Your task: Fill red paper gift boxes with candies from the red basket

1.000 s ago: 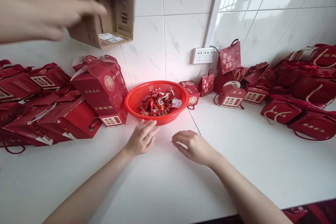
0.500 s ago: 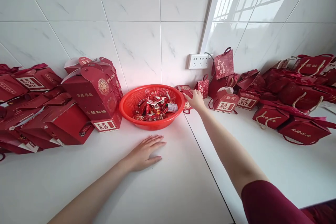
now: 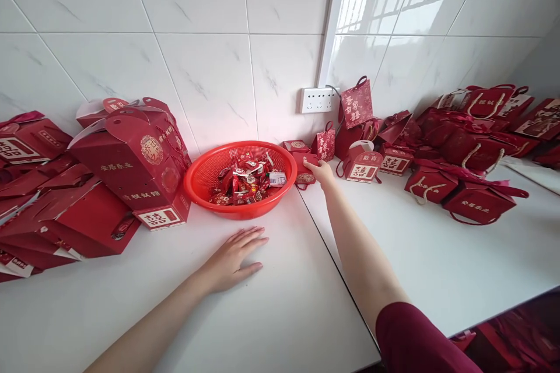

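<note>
My left hand (image 3: pixel 234 261) lies flat on the white table (image 3: pixel 280 297), fingers spread and holding nothing, in front of a red plastic basket (image 3: pixel 240 210). Wrapped red sweets (image 3: pixel 247 178) are heaped in that basket. To its right, my right hand (image 3: pixel 321 172) is closed at the fingertips on a small red box (image 3: pixel 305 160). More small red boxes (image 3: pixel 296 146) surround the held one, and a small red bag (image 3: pixel 325 144) stands just behind my fingers.
Tall red boxes (image 3: pixel 144 157) stand left of the basket, beside a pile of red gift boxes (image 3: pixel 87 215). More boxes and bags (image 3: pixel 481 201) cover the back right. A power strip (image 3: pixel 319 100) is on the tiled wall (image 3: pixel 201 81). A seam runs between two tabletops.
The view has turned slightly to the right. My right hand now has a small red box between its fingertips. My left hand still lies flat on the table.
</note>
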`<act>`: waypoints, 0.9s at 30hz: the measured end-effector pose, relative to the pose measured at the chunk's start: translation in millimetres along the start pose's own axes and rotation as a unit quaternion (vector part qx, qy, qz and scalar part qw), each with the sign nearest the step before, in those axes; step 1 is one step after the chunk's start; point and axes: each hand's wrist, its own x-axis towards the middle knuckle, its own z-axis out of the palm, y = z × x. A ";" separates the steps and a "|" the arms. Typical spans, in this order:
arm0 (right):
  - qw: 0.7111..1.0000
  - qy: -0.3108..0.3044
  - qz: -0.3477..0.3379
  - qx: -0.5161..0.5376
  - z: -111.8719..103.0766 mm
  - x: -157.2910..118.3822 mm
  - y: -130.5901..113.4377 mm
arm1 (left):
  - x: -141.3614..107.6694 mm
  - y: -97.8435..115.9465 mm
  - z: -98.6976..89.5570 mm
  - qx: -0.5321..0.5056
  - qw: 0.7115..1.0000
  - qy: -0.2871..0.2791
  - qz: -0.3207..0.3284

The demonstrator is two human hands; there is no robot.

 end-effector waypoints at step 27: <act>0.712 -0.419 -0.459 -0.328 -25.4 -223.0 -100.6 | -29.7 43.9 -112.5 -0.066 0.962 0.260 -0.048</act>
